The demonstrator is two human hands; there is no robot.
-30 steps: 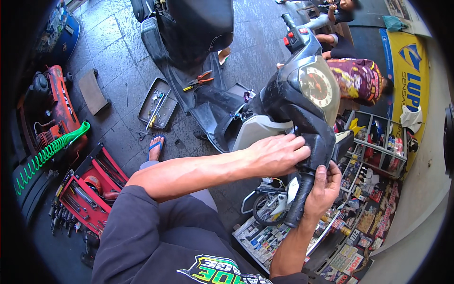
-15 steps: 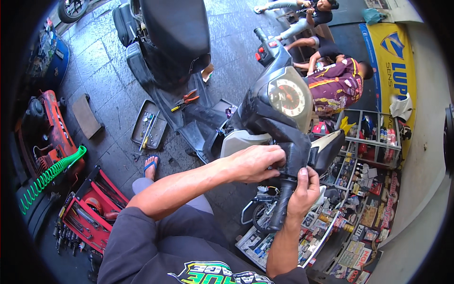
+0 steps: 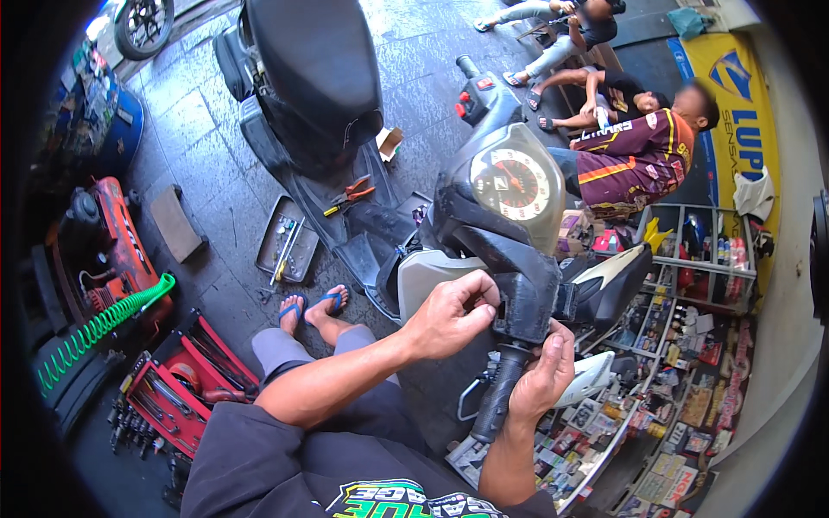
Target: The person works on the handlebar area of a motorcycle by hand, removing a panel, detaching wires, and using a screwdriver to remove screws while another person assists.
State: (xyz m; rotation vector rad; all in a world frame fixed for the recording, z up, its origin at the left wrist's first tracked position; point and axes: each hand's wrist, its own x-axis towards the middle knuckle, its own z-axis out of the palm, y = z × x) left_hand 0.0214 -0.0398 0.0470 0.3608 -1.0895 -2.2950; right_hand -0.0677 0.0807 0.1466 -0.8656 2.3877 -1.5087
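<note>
A scooter's black handlebar cover (image 3: 527,304) is in front of me, with the round speedometer (image 3: 515,183) beyond it and a black rubber handle grip (image 3: 501,395) pointing toward me. Beside the cover's left face is my left hand (image 3: 451,318), its thumb and fingers curled together in a pinch; whatever they hold is too small or hidden. My right hand (image 3: 544,377) is on the other side, thumb and bent fingers closed on the cover's lower edge, just by the inner end of the grip. The tips of these fingers are partly hidden.
Pliers (image 3: 352,197) lie on the scooter's floorboard. A metal tray (image 3: 289,237) of tools sits on the floor, left of it. Near my left arm are a red toolbox (image 3: 168,401) and a green coiled hose (image 3: 112,328). Parts shelves (image 3: 656,345) stand right; people sit beyond.
My left hand has drawn back a little to the left from the cover. The right hand stays by the grip's inner end. The view has shifted, and both my feet now show.
</note>
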